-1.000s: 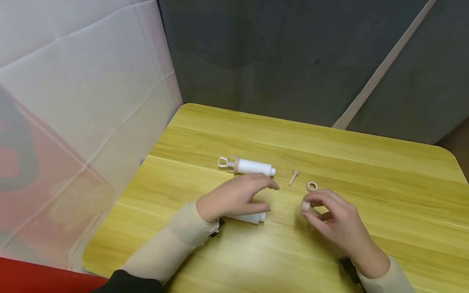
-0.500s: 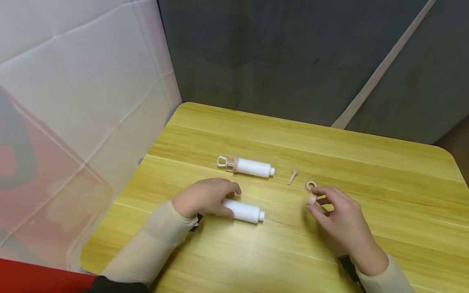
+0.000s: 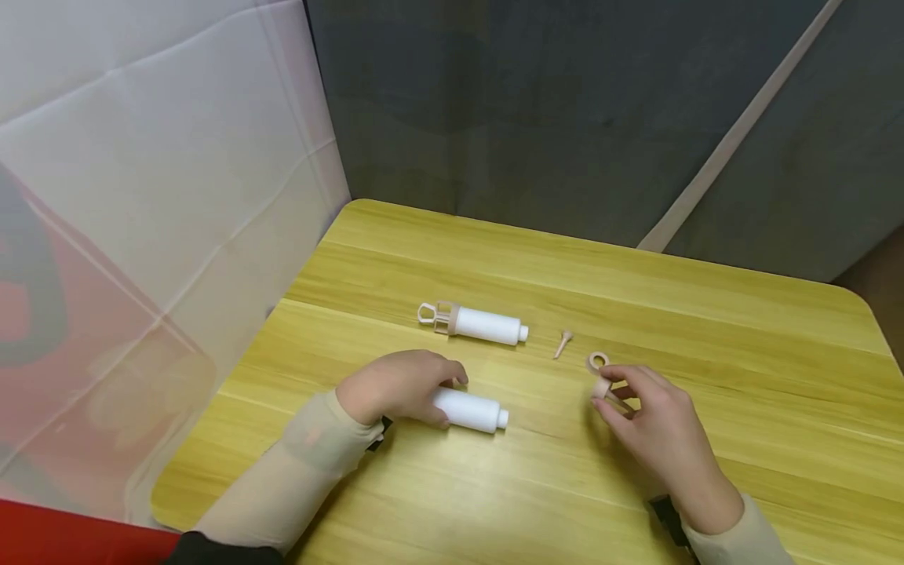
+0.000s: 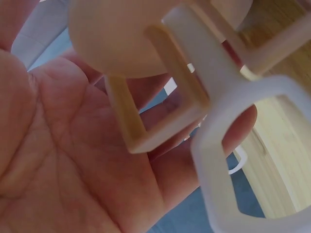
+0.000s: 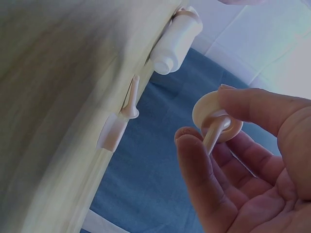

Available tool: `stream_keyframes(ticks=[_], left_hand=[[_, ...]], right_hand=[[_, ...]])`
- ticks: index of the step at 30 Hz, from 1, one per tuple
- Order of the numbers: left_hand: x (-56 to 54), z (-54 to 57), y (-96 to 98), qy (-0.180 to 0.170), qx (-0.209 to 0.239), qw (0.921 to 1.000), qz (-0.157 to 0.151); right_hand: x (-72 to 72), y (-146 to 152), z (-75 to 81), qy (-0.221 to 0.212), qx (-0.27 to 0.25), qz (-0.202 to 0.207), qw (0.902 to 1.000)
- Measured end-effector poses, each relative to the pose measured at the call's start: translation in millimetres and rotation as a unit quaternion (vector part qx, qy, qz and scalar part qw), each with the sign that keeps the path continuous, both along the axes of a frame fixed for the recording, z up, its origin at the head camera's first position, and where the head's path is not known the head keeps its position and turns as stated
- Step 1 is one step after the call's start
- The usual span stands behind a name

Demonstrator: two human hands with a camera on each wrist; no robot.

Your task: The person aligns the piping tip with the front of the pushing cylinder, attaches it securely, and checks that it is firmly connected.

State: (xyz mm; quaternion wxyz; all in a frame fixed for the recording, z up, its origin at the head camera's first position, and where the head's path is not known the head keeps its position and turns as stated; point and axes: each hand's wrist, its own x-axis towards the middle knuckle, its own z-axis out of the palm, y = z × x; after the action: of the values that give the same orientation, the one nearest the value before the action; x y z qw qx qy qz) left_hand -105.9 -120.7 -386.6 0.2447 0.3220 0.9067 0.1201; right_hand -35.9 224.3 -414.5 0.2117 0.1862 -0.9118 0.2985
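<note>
My left hand (image 3: 395, 384) grips the rear of the nearer toy syringe, whose white barrel (image 3: 469, 410) points right and lies at the table. Its tan frame collar (image 4: 167, 131) and white loop handle (image 4: 209, 160) show large before the palm in the left wrist view, hidden from the head view. Between thumb and fingertips, my right hand (image 3: 657, 416) pinches a small beige ring cap (image 5: 206, 109) with a thin stem (image 5: 214, 136) sticking out of it. Just beyond that hand lies a loose beige ring (image 3: 598, 360), and left of this a small beige nozzle (image 3: 563, 344).
A second toy syringe (image 3: 487, 326) lies farther back, its loop handle to the left. The wooden table (image 3: 741, 337) has rounded corners. White fabric (image 3: 212, 157) hangs at the left and a dark curtain (image 3: 508, 110) behind.
My left hand has moved left from over the nearer syringe to its rear end, uncovering the white barrel. The right hand has shifted the ring cap slightly, with little movement since.
</note>
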Motion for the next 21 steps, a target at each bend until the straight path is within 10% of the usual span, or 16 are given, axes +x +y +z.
stream_keyframes(ticks=[21], left_hand=[[-3.8, 8.0, -1.1, 0.043, 0.084, 0.9943, -0.051]], right_hand=[[1.1, -1.4, 0.1, 0.025, 0.025, -0.007, 0.9993]])
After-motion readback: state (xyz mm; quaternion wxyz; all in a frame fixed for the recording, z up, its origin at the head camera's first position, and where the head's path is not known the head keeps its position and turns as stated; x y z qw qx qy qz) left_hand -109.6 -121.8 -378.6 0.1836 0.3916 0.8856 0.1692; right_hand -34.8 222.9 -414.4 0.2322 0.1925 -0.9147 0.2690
